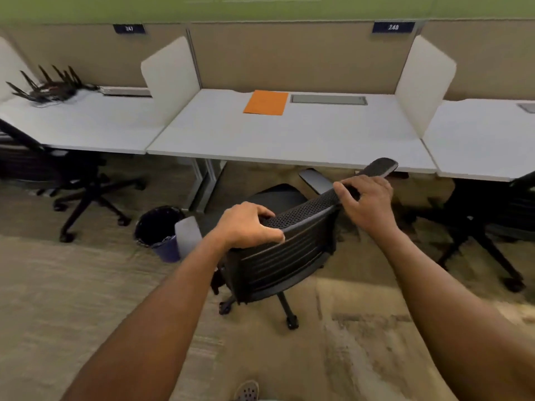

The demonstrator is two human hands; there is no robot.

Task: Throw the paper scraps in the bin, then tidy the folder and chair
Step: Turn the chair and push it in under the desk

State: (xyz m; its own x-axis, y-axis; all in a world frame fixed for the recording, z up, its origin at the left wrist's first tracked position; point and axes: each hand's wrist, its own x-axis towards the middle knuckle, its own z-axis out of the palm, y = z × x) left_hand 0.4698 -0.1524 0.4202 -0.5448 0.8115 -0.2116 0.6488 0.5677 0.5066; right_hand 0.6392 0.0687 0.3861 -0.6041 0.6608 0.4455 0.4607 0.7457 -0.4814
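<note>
A black mesh-backed office chair [283, 256] stands on the carpet in front of the middle desk [289, 137], its back toward me and turned at an angle. My left hand [246, 224] grips the left end of the backrest's top edge. My right hand [366, 201] grips the top edge farther right. An orange folder [266, 102] lies flat and closed at the back of the desk. A dark bin [157, 230] with a black liner stands on the floor left of the chair, beside the desk leg. I see no paper scraps on the desk.
White side dividers [170, 79] [422, 82] flank the middle desk. A grey cable tray lid [328, 99] lies beside the folder. Other black chairs stand at the left [72, 183] and right [492, 215]. A router with antennas [49, 85] sits on the left desk.
</note>
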